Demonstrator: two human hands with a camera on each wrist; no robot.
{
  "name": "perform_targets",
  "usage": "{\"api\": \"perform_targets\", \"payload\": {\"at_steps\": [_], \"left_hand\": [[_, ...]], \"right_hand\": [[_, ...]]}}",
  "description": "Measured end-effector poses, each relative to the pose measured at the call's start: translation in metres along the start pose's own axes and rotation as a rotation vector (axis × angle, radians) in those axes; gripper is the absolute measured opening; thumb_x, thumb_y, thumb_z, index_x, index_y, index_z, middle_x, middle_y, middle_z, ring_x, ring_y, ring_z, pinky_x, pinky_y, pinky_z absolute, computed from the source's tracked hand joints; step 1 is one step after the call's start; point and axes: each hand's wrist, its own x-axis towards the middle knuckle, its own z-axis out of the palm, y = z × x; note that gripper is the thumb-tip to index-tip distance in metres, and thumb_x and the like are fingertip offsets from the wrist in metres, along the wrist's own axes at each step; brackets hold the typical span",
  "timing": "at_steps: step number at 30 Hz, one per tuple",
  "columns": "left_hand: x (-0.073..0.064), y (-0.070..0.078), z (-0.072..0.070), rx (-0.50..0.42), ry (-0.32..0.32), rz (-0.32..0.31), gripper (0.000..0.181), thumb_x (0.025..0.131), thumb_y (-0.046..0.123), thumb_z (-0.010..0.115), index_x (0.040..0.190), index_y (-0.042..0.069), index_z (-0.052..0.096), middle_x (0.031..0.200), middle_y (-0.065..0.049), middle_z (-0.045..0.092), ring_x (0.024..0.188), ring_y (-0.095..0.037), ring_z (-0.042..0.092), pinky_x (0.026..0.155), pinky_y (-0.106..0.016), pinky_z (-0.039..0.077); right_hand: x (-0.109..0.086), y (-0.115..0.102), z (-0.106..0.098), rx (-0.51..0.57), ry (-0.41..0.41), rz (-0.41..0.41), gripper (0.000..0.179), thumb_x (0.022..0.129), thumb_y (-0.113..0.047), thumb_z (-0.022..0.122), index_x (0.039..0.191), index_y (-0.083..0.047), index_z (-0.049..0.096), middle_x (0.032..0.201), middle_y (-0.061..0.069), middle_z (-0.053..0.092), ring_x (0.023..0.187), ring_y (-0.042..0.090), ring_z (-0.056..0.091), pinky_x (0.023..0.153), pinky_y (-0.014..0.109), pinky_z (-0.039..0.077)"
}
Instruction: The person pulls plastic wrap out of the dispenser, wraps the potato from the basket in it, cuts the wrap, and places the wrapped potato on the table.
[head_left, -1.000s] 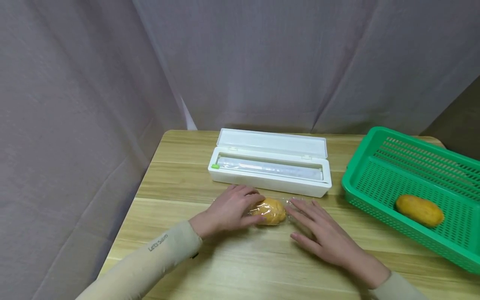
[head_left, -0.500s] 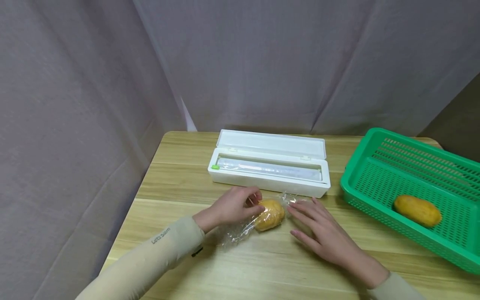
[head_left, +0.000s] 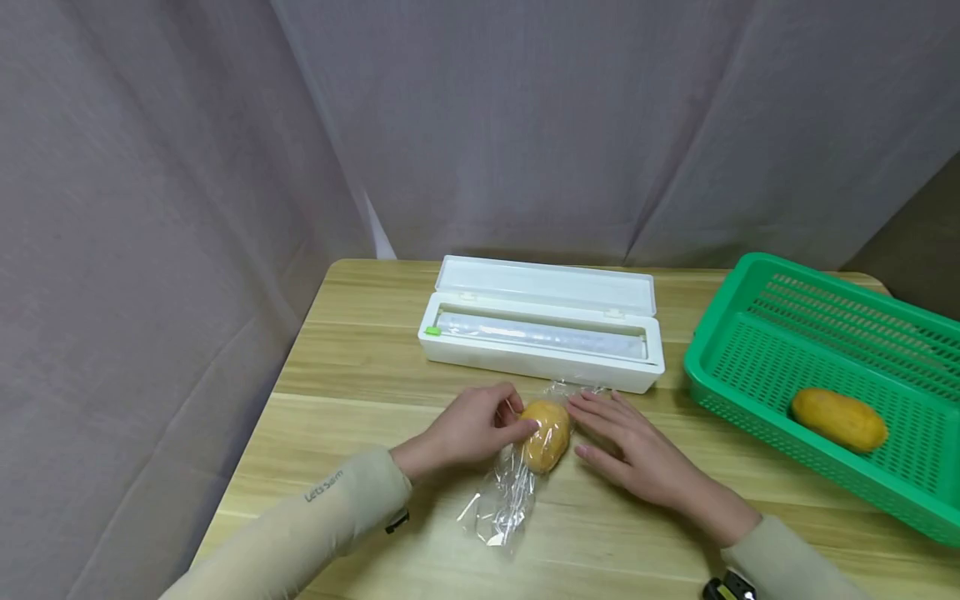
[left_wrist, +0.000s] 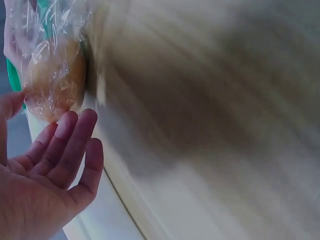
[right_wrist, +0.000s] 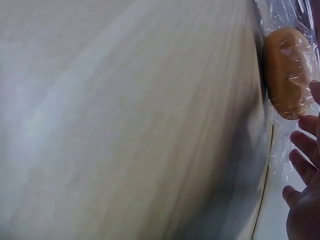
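Observation:
A yellow oval fruit, like a mango, lies on the wooden table, wrapped in clear cling film. A loose tail of film spreads toward the near side, and more film sticks out at the far end. My left hand holds the fruit's left side, with thumb and fingertips at it; in the left wrist view, the left hand has its thumb and fingers at the wrapped end. On the other side my right hand rests with fingers fairly straight, its fingertips at the far film beside the fruit.
Behind the hands stands a white cling film box, lid raised, with a film roll inside and a green slider at its left end. A green basket at the right holds another yellow fruit. Grey curtain hangs behind the table.
The wrapped fruit has turned so its length points more toward the near edge. The left film tail has swung round to the near side. My right hand has shifted slightly left.

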Motion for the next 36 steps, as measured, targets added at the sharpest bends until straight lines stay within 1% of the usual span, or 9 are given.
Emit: {"api": "perform_targets", "payload": {"at_steps": [5,9,13,16,19,24,28,32,36], "left_hand": [[-0.007,0.002,0.008,-0.018,0.031,-0.017,0.028,0.101,0.041,0.073,0.100,0.015,0.065,0.080,0.010,0.065,0.070,-0.004,0.060,0.066,-0.022,0.053],[-0.013,0.004,0.013,-0.033,0.064,-0.025,0.029,0.101,0.041,0.074,0.099,0.014,0.065,0.079,0.010,0.065,0.067,-0.004,0.058,0.064,-0.021,0.052],[-0.018,0.004,0.015,-0.021,0.109,-0.017,0.031,0.100,0.043,0.074,0.099,0.013,0.065,0.081,0.010,0.064,0.069,-0.003,0.059,0.066,-0.021,0.053],[-0.023,0.003,0.015,0.022,0.144,0.014,0.031,0.100,0.043,0.073,0.103,0.013,0.066,0.089,0.008,0.067,0.078,-0.005,0.062,0.073,-0.021,0.055],[-0.029,0.001,0.011,0.114,0.170,0.120,0.027,0.102,0.036,0.073,0.110,0.011,0.068,0.100,0.002,0.071,0.089,-0.010,0.067,0.081,-0.024,0.059],[-0.037,-0.007,0.003,0.393,0.201,0.437,0.026,0.097,0.014,0.077,0.123,0.011,0.072,0.120,-0.004,0.073,0.109,-0.018,0.071,0.098,-0.030,0.059],[-0.039,-0.013,0.001,0.627,0.187,0.623,0.039,0.097,0.011,0.077,0.135,0.017,0.070,0.134,-0.005,0.071,0.121,-0.020,0.069,0.107,-0.033,0.055],[-0.043,-0.014,0.001,0.781,0.137,0.677,0.043,0.104,0.015,0.068,0.146,0.023,0.064,0.144,-0.004,0.067,0.125,-0.020,0.068,0.108,-0.034,0.054],[-0.044,-0.016,0.004,0.805,0.104,0.683,0.045,0.107,0.015,0.064,0.151,0.024,0.060,0.148,-0.004,0.064,0.128,-0.019,0.066,0.110,-0.034,0.053]], "right_hand": [[0.002,0.000,-0.003,0.047,0.072,0.073,0.051,0.100,-0.018,0.075,0.149,-0.012,0.063,0.154,0.012,0.059,0.144,0.039,0.052,0.126,0.045,0.034],[0.000,0.001,-0.008,0.160,0.129,0.175,0.040,0.103,-0.014,0.072,0.142,-0.013,0.067,0.141,0.007,0.068,0.129,0.026,0.064,0.112,0.028,0.047],[0.001,0.005,-0.014,0.464,0.083,0.291,0.032,0.109,-0.011,0.061,0.138,0.002,0.063,0.123,0.018,0.073,0.106,0.018,0.074,0.092,0.026,0.061],[0.003,0.012,-0.015,0.693,0.007,0.403,0.041,0.114,-0.017,0.051,0.144,0.012,0.054,0.122,0.030,0.070,0.102,0.020,0.077,0.088,0.032,0.064],[0.004,0.020,-0.014,0.832,-0.054,0.456,0.052,0.117,-0.023,0.044,0.150,0.017,0.043,0.134,0.040,0.062,0.109,0.018,0.076,0.093,0.034,0.063],[0.007,0.028,-0.014,1.019,-0.133,0.481,0.065,0.119,-0.030,0.037,0.157,0.021,0.026,0.151,0.044,0.045,0.125,0.016,0.069,0.104,0.032,0.057],[0.012,0.029,-0.016,1.146,-0.172,0.544,0.072,0.118,-0.036,0.036,0.160,0.019,0.016,0.158,0.042,0.038,0.131,0.018,0.065,0.110,0.033,0.052],[0.016,0.029,-0.014,1.217,-0.153,0.608,0.070,0.118,-0.037,0.040,0.159,0.017,0.023,0.154,0.034,0.050,0.129,0.017,0.067,0.110,0.035,0.052],[0.019,0.028,-0.011,1.240,-0.111,0.611,0.058,0.117,-0.032,0.044,0.151,0.014,0.036,0.142,0.020,0.064,0.125,0.018,0.069,0.109,0.037,0.054]]}}
